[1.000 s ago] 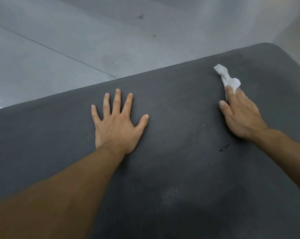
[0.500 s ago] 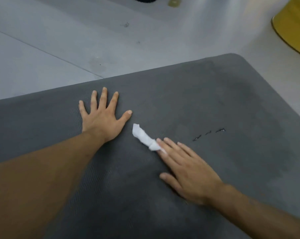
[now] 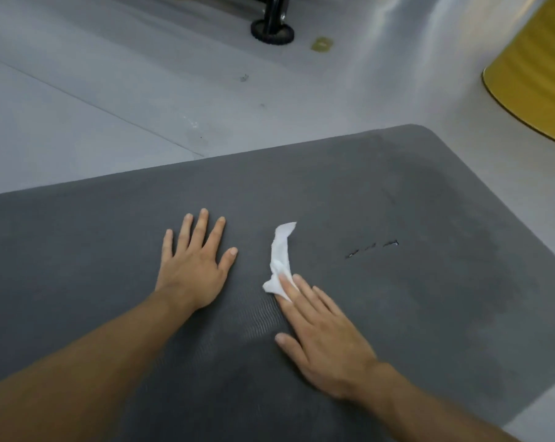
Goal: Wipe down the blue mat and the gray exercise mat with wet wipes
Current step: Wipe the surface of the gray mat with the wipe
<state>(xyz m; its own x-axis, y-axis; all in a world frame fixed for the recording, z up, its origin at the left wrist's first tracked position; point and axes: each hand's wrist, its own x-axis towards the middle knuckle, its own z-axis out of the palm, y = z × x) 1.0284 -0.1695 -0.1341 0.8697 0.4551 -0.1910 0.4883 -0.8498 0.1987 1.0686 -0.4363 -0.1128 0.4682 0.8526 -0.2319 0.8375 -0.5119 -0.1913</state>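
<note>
Gray exercise mat (image 3: pixel 397 314) fills lower 2/3 of frame, rounded corner at upper right, lying on a pale floor (image 3: pixel 78 129). Left hand (image 3: pixel 193 269) sits flat on mat, centre-left of frame, palm down, fingers straight & spread, holding nothing. Right hand (image 3: pixel 321 339) at lower centre-right, also flat w/ fingers straight, close together, pointing toward upper left; fingertips press down on lower end of a white wet wipe (image 3: pixel 281 260). Wipe is crumpled into a long strip, running up toward centre of frame, its upper end free on mat. It lies between the two hands, just beside left thumb, not touching it. Right of wipe, mid-right of frame: three small dark cuts (image 3: pixel 372 247) in mat surface, in a row. Darker patches on mat toward upper right corner. Yellow curved object (image 3: pixel 534 71) at upper right edge, on floor. Black round foot of some stand (image 3: pixel 272 31) at top centre, small yellowish tag (image 3: pixel 322 44) just beside it.
</note>
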